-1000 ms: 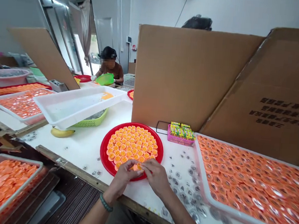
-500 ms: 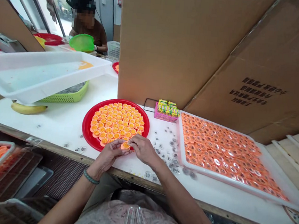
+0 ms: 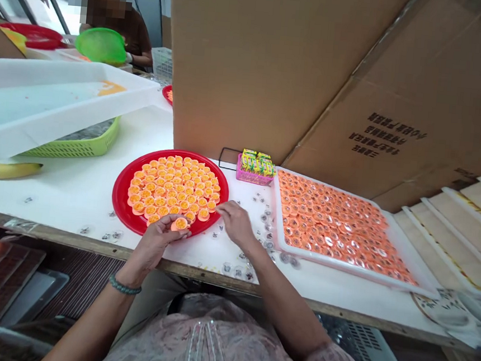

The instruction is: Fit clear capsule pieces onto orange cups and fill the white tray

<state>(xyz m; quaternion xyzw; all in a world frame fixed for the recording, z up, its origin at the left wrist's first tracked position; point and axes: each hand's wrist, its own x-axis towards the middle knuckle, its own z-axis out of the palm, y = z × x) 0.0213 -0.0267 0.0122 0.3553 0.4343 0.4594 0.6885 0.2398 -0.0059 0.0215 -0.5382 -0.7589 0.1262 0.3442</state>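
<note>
White tabletop (image 3: 146, 130) — left hand (image 3: 156, 241) pinching orange disc (image 3: 181, 225) at red tray (image 3: 120, 197); right hand (image 3: 236, 224) alongside — grip unclear.

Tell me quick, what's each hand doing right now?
Left hand: closed, holding an orange disc.
Right hand: curled beside the red tray; can't tell if it's closed on anything.

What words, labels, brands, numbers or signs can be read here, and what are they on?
None can be read for certain.
Cardboard panel: several lines of dark printed characters, too blurred to quote.
Yellow-and-green packets: markings too small to read.
</note>
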